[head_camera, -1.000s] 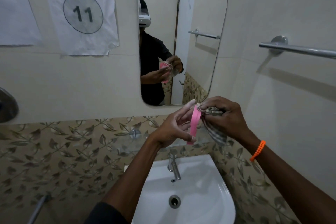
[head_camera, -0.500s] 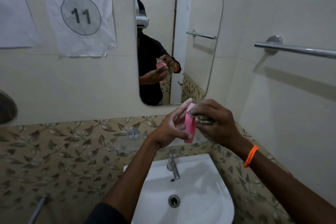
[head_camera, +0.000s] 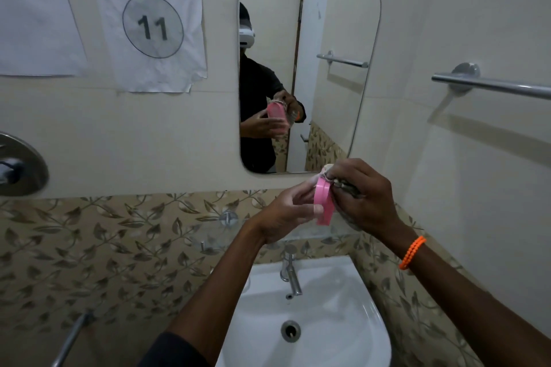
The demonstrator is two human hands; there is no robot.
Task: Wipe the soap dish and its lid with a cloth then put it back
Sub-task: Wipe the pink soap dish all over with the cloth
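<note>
A pink soap dish piece (head_camera: 323,202) is held on edge above the sink, pinched in my left hand (head_camera: 286,214) from the left. My right hand (head_camera: 362,197) presses a bunched grey checked cloth (head_camera: 343,186) against its right face and top edge. Most of the cloth is hidden under my fingers. The mirror (head_camera: 310,68) reflects the pink piece's broad face. I cannot tell whether this piece is the dish or its lid.
A white sink (head_camera: 351,322) with a chrome tap (head_camera: 290,274) lies below my hands. A glass shelf (head_camera: 298,235) runs along the tiled wall just under them. A chrome towel bar (head_camera: 489,85) is on the right wall. Paper signs (head_camera: 146,18) hang at the left.
My right hand with the cloth has slid up the pink piece toward its top edge, bunching the cloth so less of it hangs down. The left hand keeps its hold.
</note>
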